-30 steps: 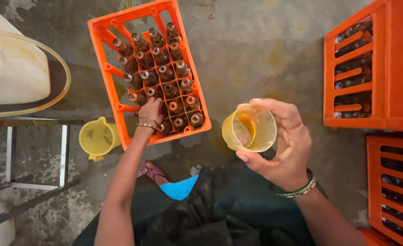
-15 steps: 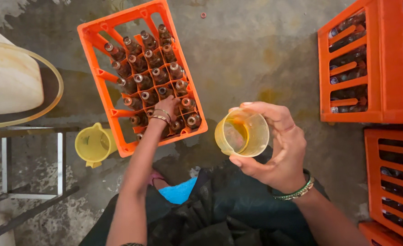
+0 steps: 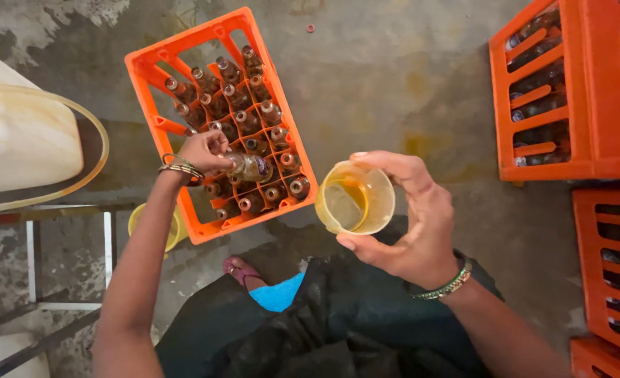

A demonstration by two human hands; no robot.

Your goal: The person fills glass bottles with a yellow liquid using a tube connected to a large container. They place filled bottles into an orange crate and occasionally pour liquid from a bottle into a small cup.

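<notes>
Since half a second ago our left hand (image 3: pixel 203 152) has closed on a brown glass bottle (image 3: pixel 248 166) and tipped it up out of its slot, so that it now lies slanted across the near rows of the orange crate (image 3: pixel 157 73), neck toward our palm. We pinch it by the neck between thumb and curled fingers, thin bangles (image 3: pixel 180 168) sitting on that wrist. Our right hand (image 3: pixel 411 222) has kept its place over the lap, with the view drawn a little closer than before

We hold the yellow plastic cup (image 3: pixel 355 198) in that hand, thumb along the near side and fingers wrapped round the far side of its rim, gripping it firmly. A small pool of amber liquid sits in the cup's bottom. A green beaded bracelet (image 3: pixel 446 285) circles the right wrist

Many more brown bottles stand upright in the crate's compartments, filling its right half and near corner, while the slots along its left edge look empty. Just beside the crate's near left corner a yellow jug (image 3: pixel 150 225) shows behind our forearm. Stacked orange crates (image 3: pixel 576 91) with bottles lie well apart at the right, and a large white container (image 3: pixel 19 136) sits at the left edge of the concrete floor (image 3: pixel 394 77)
</notes>
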